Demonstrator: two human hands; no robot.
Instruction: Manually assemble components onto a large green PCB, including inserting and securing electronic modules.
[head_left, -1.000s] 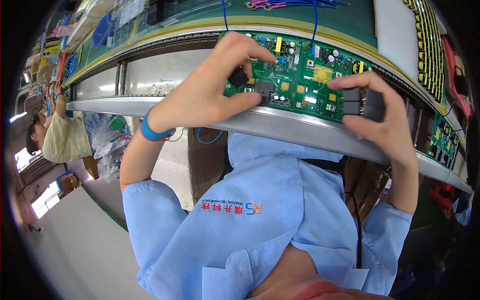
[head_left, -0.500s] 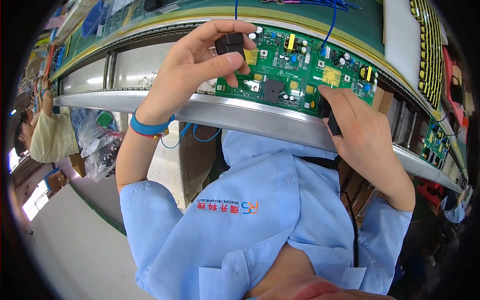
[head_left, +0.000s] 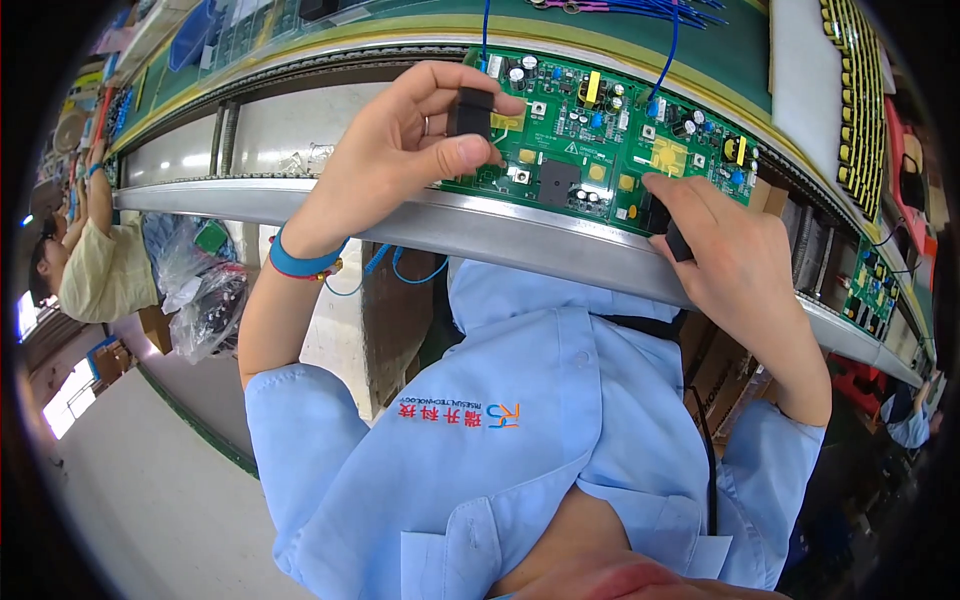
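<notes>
Now, head view: my left hand [head_left: 400,150] pinches a black block [head_left: 470,112] over the board [head_left: 610,140], upper centre, thumb below so its underside faces the board. Right hand [head_left: 735,260] clamps another black part [head_left: 676,240] at the board's near edge, over the rail [head_left: 480,225].

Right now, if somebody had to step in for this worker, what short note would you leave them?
Left hand: pinching a small black block over the left part of the green circuit board.
Right hand: holding another black part, index finger pressing on the board's right side.
The board lies on the conveyor, by the metal rail.
Done: many parts already sit on the board.
Left: the block in the left hand is not yet seated; whether the right hand's part is in cannot be told.
</notes>
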